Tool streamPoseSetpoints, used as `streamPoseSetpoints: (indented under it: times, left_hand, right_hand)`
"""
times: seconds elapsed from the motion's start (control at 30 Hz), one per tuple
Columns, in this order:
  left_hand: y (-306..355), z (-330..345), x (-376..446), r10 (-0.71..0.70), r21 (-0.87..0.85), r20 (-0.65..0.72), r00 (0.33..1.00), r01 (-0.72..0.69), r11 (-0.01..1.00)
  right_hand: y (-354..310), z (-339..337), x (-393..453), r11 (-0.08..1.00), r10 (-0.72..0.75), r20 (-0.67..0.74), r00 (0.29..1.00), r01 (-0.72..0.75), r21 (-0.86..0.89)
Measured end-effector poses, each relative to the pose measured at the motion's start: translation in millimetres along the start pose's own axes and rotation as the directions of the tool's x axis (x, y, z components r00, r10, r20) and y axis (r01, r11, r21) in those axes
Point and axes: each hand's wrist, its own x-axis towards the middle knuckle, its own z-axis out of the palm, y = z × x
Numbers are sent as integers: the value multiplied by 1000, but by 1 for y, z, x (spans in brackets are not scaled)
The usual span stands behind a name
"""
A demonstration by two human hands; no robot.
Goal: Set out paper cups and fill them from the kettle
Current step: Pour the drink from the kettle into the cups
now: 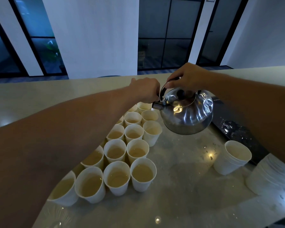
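Here the pale glossy stone counter carries a wedge of white paper cups running from seven o'clock near the person toward twelve, most already holding liquid. Above its far end hangs the dented steel kettle, tilted, its long axis lying roughly three-to-nine with the spout at nine, just over the farthest cups. The right hand is curled round the dark handle from twelve o'clock. The left hand, nearer the spout, reaches in from eight o'clock and seems to pinch the spout's lever, though I cannot tell for sure. A nested spare stack stands well apart at four o'clock.
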Motion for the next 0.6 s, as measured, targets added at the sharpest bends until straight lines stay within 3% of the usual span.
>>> streamPoseSetpoints:
  times: [0.33, 0.6]
  left_hand:
    - [8, -9, -23, 30, -37, -30, 999, -31, 999]
    - [13, -2, -37, 23, -115, 67, 997, -15, 993]
  right_hand:
    - [-15, -8, -20, 1000, -17, 74, 997, 18, -7]
    - [-19, -2, -29, 996, -23, 81, 996, 30, -86]
